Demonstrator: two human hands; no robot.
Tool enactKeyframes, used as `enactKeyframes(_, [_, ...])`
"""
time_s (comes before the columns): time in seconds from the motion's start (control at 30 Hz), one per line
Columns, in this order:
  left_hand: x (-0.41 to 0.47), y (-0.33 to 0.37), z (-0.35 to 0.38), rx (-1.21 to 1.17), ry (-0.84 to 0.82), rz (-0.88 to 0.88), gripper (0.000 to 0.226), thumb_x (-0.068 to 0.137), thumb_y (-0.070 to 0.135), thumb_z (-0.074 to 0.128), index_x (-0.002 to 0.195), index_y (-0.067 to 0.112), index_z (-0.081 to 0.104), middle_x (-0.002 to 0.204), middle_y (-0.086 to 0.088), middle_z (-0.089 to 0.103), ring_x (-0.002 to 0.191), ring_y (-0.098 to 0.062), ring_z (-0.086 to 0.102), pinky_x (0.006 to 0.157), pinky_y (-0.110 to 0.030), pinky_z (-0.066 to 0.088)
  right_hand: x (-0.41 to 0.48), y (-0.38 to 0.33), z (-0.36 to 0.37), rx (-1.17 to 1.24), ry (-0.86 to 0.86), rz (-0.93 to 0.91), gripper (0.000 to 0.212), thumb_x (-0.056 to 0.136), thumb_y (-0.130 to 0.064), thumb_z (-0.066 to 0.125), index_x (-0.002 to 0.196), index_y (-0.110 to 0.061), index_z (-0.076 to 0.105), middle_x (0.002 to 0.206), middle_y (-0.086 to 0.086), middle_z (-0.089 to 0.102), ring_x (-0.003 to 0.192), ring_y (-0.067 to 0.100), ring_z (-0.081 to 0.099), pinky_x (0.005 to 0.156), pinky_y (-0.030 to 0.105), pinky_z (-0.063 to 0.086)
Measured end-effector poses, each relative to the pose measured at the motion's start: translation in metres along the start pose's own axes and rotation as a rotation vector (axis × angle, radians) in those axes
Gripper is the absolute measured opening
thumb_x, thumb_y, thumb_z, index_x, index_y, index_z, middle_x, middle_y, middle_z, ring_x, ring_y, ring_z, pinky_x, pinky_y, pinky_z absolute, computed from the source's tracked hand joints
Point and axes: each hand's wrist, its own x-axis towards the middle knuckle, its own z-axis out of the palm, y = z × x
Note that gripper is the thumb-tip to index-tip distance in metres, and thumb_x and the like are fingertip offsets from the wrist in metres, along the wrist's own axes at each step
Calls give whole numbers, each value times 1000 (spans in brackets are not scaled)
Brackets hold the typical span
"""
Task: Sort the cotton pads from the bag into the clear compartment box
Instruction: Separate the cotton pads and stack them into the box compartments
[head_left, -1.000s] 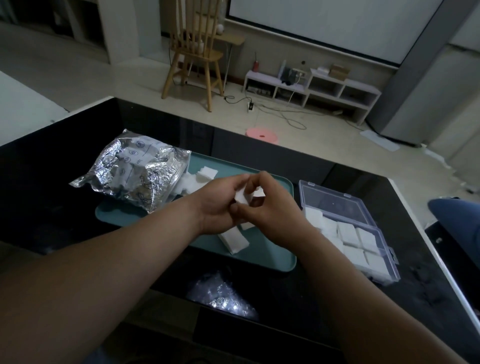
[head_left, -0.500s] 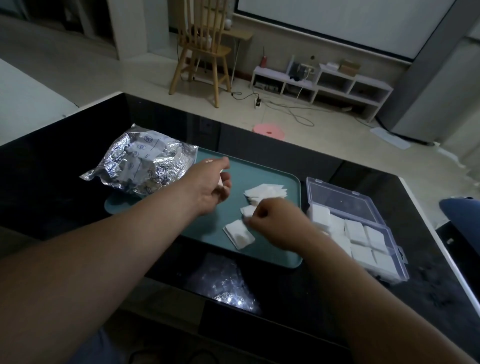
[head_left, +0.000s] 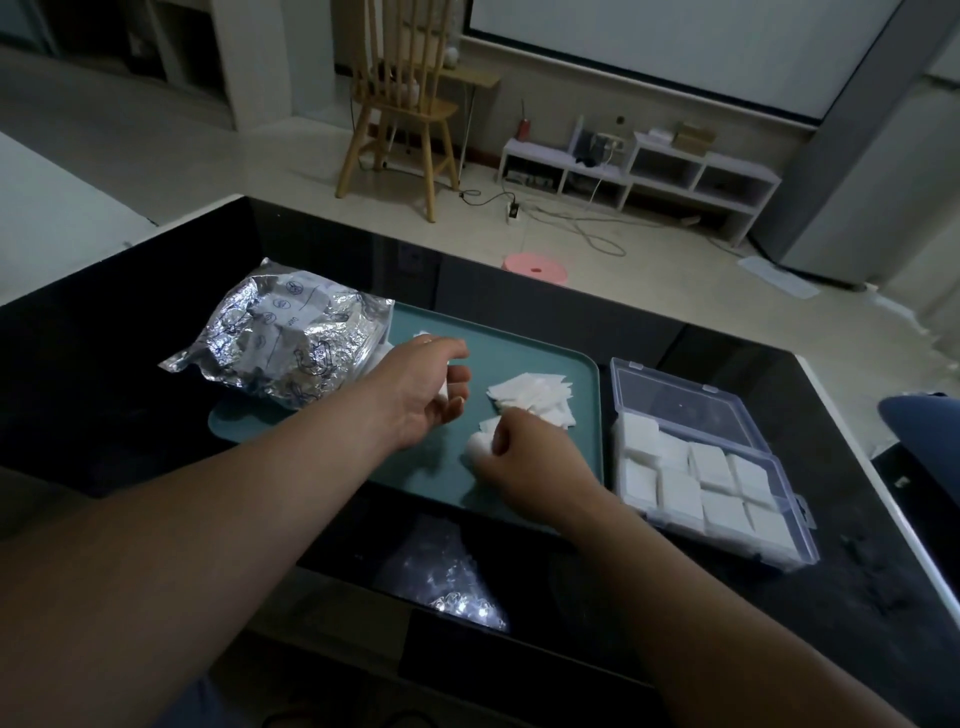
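Pad pick-up from tray

Right hand (head_left: 519, 457) is pinched on a pad (head_left: 478, 446); left hand (head_left: 428, 384) is half curled, contents unclear. One pad should be lifted squarely toward the box (head_left: 711, 467).

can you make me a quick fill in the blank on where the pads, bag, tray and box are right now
1. The loose cotton pads lie on a ____ tray.
2. The foil bag lies at the tray's ____ end.
3. The clear compartment box has its lid ____.
4. The right hand pinches a pad while the left hand hovers over the ____.

Missing words: teal; left; open; tray
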Motion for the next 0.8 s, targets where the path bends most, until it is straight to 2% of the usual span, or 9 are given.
enactKeyframes(0.1, [0, 1, 2, -12, 5, 19, 6, 101, 22, 58, 105, 18, 57, 86, -7, 55, 62, -14, 51, 45, -20, 45, 4, 1, -23, 431, 96, 107, 21, 85, -22, 72, 82, -15, 52, 77, 6, 66, 68, 24, 64, 63, 39, 54])
enactKeyframes(0.2, [-5, -2, 7, 16, -80, -2, 14, 101, 30, 59, 108, 18, 60, 92, -7, 57, 67, -14, 53, 49, -21, 47, 4, 2, -41, 794, 116, 175, 14, 88, -13, 70, 91, -12, 56, 87, 11, 68, 77, 20, 67, 62, 34, 55])
enactKeyframes(0.27, [-8, -6, 10, 36, -172, -6, 19, 99, 35, 62, 108, 17, 62, 93, -7, 58, 67, -15, 55, 52, -23, 47, 3, 3, -45, 904, 104, 193, 15, 90, -13, 70, 96, -11, 57, 93, 11, 68, 83, 21, 68, 66, 34, 55])
enactKeyframes(0.37, [-15, -9, 15, 76, -327, 31, 24, 96, 40, 67, 105, 20, 58, 87, -5, 64, 65, -14, 59, 57, -27, 45, 0, 3, -43, 869, 105, 165, 16, 92, -15, 70, 99, -10, 56, 96, 13, 70, 83, 20, 69, 64, 32, 55])
enactKeyframes(0.43, [-20, -11, 17, 113, -365, 62, 26, 94, 41, 70, 102, 22, 54, 79, 1, 67, 66, -13, 64, 61, -28, 44, -2, 0, -39, 809, 121, 122, 17, 93, -19, 71, 99, -10, 57, 94, 10, 72, 82, 18, 70, 62, 30, 56])
enactKeyframes(0.53, [-21, -13, 17, 141, -326, 79, 24, 92, 32, 73, 98, 23, 52, 76, 2, 64, 63, -10, 60, 59, -26, 43, -4, -3, -36, 680, 134, 28, 18, 92, -26, 72, 100, -14, 62, 95, 3, 74, 88, 21, 72, 71, 37, 58])
enactKeyframes(0.63, [-15, -9, 14, 75, -243, 70, 14, 93, 18, 67, 96, 21, 54, 81, -2, 64, 68, -13, 62, 54, -25, 43, -2, -3, -39, 666, 112, -25, 9, 93, -24, 71, 101, -21, 68, 96, -1, 75, 90, 19, 71, 79, 40, 57])
enactKeyframes(0.73, [-11, -4, 11, -124, -184, -5, 9, 93, 6, 56, 95, 15, 54, 89, -10, 68, 75, -22, 72, 55, -28, 54, 1, 3, -46, 664, 208, -5, 13, 91, -29, 73, 102, -25, 69, 97, -5, 74, 91, 15, 69, 89, 46, 58])
enactKeyframes(0.8, [-13, -3, 10, -140, -210, -43, 7, 94, 6, 56, 98, 12, 54, 82, -9, 64, 67, -20, 70, 63, -32, 61, 1, 6, -50, 577, 233, -65, 17, 91, -35, 76, 104, -27, 68, 102, -9, 72, 98, 9, 68, 91, 40, 56])
